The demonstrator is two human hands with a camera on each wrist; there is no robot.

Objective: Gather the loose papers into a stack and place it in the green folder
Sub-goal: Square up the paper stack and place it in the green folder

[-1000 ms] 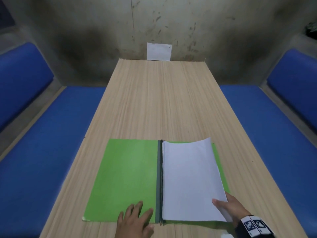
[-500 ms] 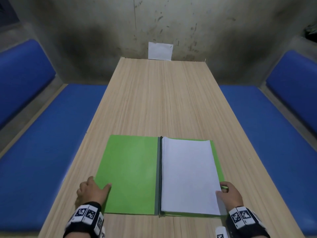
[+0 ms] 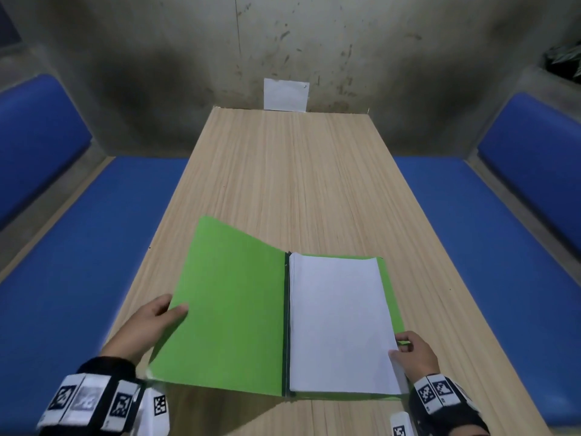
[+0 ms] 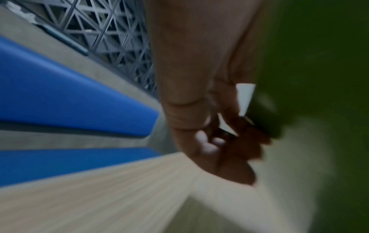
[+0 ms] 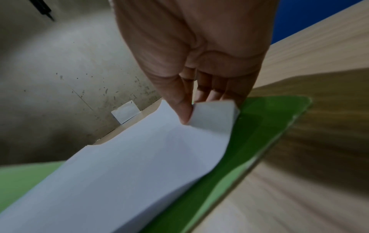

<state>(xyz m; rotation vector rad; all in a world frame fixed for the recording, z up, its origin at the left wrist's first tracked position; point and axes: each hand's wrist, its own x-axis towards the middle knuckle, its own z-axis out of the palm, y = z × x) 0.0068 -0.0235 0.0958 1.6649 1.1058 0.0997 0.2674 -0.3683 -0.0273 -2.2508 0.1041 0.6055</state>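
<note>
Your left hand (image 3: 151, 322) pinches the outer edge of the folder (image 3: 232, 309), thumb on the inside face and fingers hidden behind, and that left cover stands tilted up off the bench (image 3: 298, 184). The lift reads as the start of closing the cover over the papers. The left wrist view is blurred; it shows only fingers curled beside a dark green surface.

The papers (image 3: 339, 322) lie as one white stack on the folder's right half, their left edge snug against the dark spine (image 3: 286, 325), green showing along the right and far sides. Your right hand (image 3: 412, 352) grips the stack's near right corner: in the right wrist view the thumb (image 5: 184, 115) presses on top and the fingers curl beneath, so the corner bows upward. That hold likely keeps the sheets squared and still while the cover swings.

No loose sheets show elsewhere on the bench. A small white sheet (image 3: 285, 95) stands against the stained wall beyond the far end, apart from the work, and blue seats (image 3: 471, 262) flank both sides.

The gathering looks done and the stack sits inside the folder; what remains, by this judgement, is bringing the cover across and letting the corner down flat. The raised corner could crease if the cover lands on it first.
</note>
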